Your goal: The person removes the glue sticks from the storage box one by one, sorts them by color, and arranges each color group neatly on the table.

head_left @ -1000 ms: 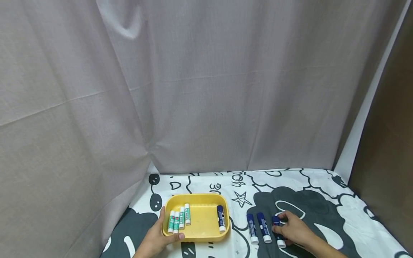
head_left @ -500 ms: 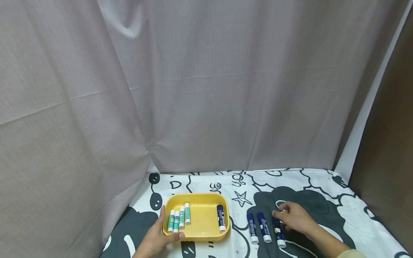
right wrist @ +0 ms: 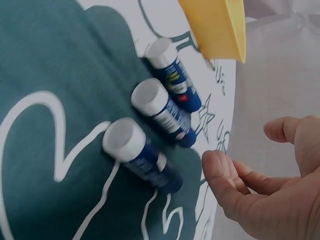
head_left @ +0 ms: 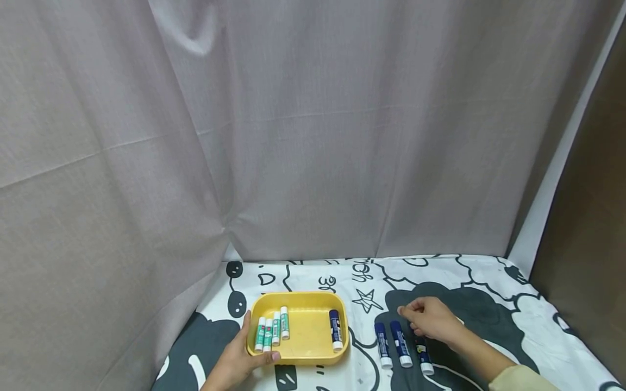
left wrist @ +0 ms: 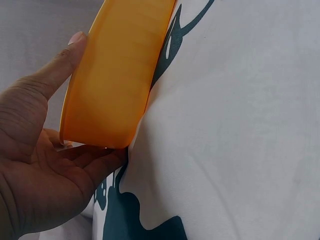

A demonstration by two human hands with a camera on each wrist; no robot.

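My left hand point(head_left: 236, 357) holds the yellow tray point(head_left: 310, 359) at its left end; in the left wrist view the thumb presses one side and the fingers lie around the corner. Inside, several green-and-white glue sticks point(head_left: 268, 334) lie at the left and one dark blue glue stick point(head_left: 335, 330) at the right. On the cloth right of the tray, a left blue glue stick point(head_left: 383, 345), a middle one point(head_left: 401, 344) and a right one point(head_left: 423, 355) lie in a row. Above them hovers my right hand point(head_left: 432, 319), thumb and fingers apart in the right wrist view, holding nothing.
A white cloth point(head_left: 303, 274) with dark printed drawings covers the surface. Behind it hangs a grey curtain point(head_left: 313, 163). A brown panel point(head_left: 582, 217) stands along the right side.
My right hand has let go of the right-hand blue glue stick, lifted away and moved to the left over the row. The left hand and the tray have stayed put.
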